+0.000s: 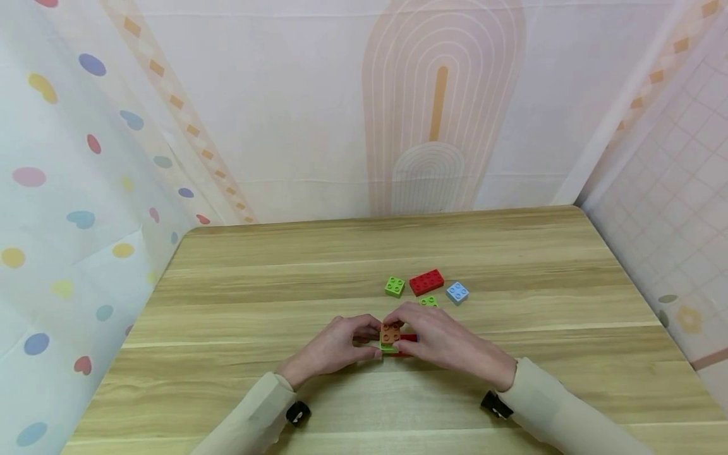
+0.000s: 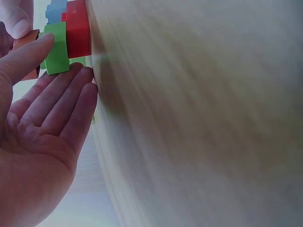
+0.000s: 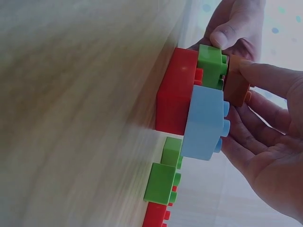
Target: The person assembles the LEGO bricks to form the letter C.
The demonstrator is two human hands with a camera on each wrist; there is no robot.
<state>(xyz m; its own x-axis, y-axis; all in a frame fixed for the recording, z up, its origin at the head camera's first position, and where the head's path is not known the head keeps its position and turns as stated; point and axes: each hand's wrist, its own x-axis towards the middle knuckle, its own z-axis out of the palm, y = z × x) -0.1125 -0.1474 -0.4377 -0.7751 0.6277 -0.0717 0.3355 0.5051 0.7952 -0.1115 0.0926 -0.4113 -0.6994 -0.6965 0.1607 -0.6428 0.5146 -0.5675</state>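
Note:
A red brick (image 3: 174, 94) sits on the table with a green brick (image 3: 210, 66) and a light blue brick (image 3: 203, 124) on top of it. My right hand (image 1: 440, 335) pinches an orange-brown brick (image 1: 390, 333) between thumb and fingers. In the right wrist view this brick is at the studs of the green one, slightly tilted. My left hand (image 1: 341, 346) holds the green brick from the left, its thumb on one side and fingertips behind. From the head, my right hand hides the blue brick and part of the red one.
Behind the hands lie loose bricks on the wooden table (image 1: 256, 272): a green one (image 1: 395, 286), a long red one (image 1: 426, 282), a light blue one (image 1: 457, 292) and another green one (image 1: 428, 302) partly behind my right hand. A patterned cloth (image 1: 307, 114) hangs behind the table.

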